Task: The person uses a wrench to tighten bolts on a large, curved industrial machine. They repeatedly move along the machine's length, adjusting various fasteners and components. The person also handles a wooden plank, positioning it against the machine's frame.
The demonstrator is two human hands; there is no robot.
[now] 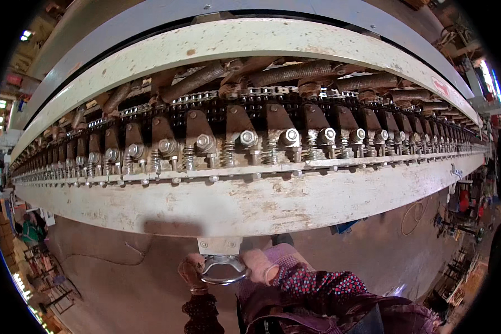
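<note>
Left hand [192,273] and right hand [260,266], both gloved in pinkish fabric, gripping a metal handwheel [224,269] from opposite sides: left curling on the rim at 9 o'clock, right closing on it at 3 o'clock. Fingers wrapping the rim, though how tightly cannot be told.

Handwheel: one, bright steel ring, sitting at about 6 o'clock in the view, hanging just below a small plate bracket [220,245] bolted to the underside of the long machine beam [250,203]. Judging by look: rigid, heavy for its size, smooth and possibly slippery under cloth gloves; not fragile. Best taken at the rim on opposite sides, as now, keeping fingers off the hub and bracket.

Beam: one, cream paint, chipping and rusting, running from 9 to 3 o'clock.

Along its top: row of brown clamp brackets [236,122] with hex bolts [248,138] and coil springs [229,153]; roughly a dozen counting clearly near centre, many more blurring toward both ends, exact total not countable. Roller chain [245,103] lying behind them; rusty threaded rods [295,72] above, about five showing.

Patterned sleeve [317,281] entering at 5 o'clock. Workshop floor [122,278] below.
</note>
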